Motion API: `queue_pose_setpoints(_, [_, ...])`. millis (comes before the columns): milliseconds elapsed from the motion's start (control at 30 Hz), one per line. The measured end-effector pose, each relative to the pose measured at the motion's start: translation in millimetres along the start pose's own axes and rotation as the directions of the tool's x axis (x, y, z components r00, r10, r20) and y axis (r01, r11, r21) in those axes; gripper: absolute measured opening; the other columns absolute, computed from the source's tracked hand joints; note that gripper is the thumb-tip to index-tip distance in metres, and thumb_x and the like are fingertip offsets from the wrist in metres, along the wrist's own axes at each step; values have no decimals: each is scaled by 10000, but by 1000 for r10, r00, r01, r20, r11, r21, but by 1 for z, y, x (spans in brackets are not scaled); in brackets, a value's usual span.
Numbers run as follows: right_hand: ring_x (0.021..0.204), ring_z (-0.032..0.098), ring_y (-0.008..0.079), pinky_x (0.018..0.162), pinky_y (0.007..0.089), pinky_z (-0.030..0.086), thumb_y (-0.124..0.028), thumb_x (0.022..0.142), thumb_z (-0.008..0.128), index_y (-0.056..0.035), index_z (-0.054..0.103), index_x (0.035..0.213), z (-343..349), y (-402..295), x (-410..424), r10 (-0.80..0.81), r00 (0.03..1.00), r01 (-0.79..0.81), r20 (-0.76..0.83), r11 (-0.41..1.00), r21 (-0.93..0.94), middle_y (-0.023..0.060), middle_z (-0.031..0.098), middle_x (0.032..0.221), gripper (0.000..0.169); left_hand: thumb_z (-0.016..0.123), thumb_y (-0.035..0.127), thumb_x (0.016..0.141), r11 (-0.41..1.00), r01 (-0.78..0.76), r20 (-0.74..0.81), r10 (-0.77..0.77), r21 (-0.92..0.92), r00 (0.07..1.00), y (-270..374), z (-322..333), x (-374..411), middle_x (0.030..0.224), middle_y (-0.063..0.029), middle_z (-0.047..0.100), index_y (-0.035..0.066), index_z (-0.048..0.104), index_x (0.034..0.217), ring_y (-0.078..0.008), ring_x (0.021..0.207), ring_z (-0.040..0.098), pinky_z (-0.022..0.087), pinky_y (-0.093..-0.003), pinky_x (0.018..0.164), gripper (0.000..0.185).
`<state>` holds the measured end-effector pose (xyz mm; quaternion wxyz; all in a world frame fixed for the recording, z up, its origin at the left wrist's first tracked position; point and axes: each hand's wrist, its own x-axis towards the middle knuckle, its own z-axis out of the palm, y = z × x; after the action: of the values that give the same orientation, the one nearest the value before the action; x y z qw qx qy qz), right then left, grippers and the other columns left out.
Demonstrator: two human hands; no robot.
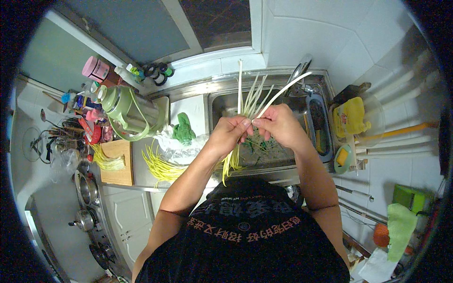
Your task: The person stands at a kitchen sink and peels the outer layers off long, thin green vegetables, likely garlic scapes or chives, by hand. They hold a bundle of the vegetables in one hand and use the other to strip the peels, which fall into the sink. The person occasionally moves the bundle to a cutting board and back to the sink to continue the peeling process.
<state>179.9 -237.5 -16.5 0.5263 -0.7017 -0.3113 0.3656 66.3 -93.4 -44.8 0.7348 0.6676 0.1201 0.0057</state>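
Note:
My left hand (230,132) grips a bunch of pale stalks, likely yellow chives (255,92), above the sink (226,100). Their white ends fan out upward, while the yellow leaves (231,163) hang below the fist towards my shirt. With thumb and fingers my right hand (281,123) pinches one thicker white stalk (285,90), which slants up to the right. Both thumbs almost touch over the sink. Green and yellow scraps (263,146) lie on the basin's bottom.
A chrome faucet (300,72) stands behind the sink. To the left are more yellow chives (164,168), a green scrubbing cloth (183,128) and a large green vacuum jug (131,109). Further left, a wooden cutting board (127,177) bears another bundle (109,161). A soap dish (342,159) sits at right.

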Motion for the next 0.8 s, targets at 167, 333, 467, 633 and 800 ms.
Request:
queue_pose_setpoints(167, [525,539,99,471,225,434,-69,822,596,23,625,807,-23,-3,-5,-61,997,63,-41,997,54,41,580,625,98,509,251,934,999,20,2,-20,33,1000,7,-4,-3,668,-8,555,26,607,754,-84,581,452,367,-214,541,305])
queue_pose_setpoints(333, [527,531,96,493,220,401,-70,819,577,16,617,793,-40,-18,-16,-173,947,205,-271,974,93,42,589,635,98,532,227,921,1000,20,38,-20,9,999,7,-7,-7,684,-19,565,12,621,780,-94,594,464,377,-216,563,272])
queue_pose_setpoints(467, [521,535,120,498,239,409,-84,823,580,-11,618,785,-60,-12,-14,-234,850,398,-472,871,286,56,594,635,91,549,202,908,998,10,85,-4,-66,996,0,-10,-5,691,-29,573,0,631,784,-100,598,477,390,-230,570,251])
queue_pose_setpoints(633, [596,553,160,539,278,453,-139,853,593,-26,601,826,-99,-17,-23,-198,615,703,-763,576,417,69,597,705,116,564,175,897,996,-5,49,9,-84,999,-5,-20,-11,703,-38,577,-16,638,791,-106,600,480,398,-237,575,230])
queue_pose_setpoints(800, [701,564,164,599,293,473,-193,869,583,-51,600,880,-164,30,-47,-198,510,842,-837,314,438,56,598,765,143,595,185,877,991,-9,4,10,-136,1000,-10,-33,-14,700,-34,578,-16,645,792,-108,598,487,399,-231,577,224])
